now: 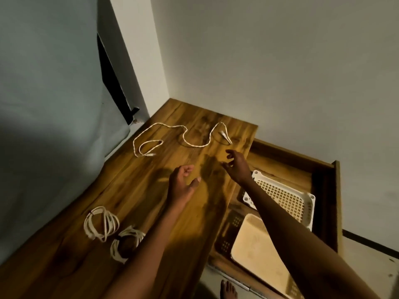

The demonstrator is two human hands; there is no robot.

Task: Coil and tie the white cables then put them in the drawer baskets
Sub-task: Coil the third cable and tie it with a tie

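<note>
Your right hand (235, 164) hovers spread and empty just short of the loose white cable (183, 137) on the worktop (151, 190); your left hand (183, 182), loosely curled, holds nothing nearer you.

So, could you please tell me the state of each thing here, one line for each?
Loose cable: uncoiled, lying on the table.
Coiled cable: coiled, on the table.
Second coiled cable: coiled, beside the first.
Drawer: open.
White basket: in the drawer, no cable visible inside.
Left hand: loosely curled, holding nothing.
Right hand: fingers spread, holding nothing.
</note>
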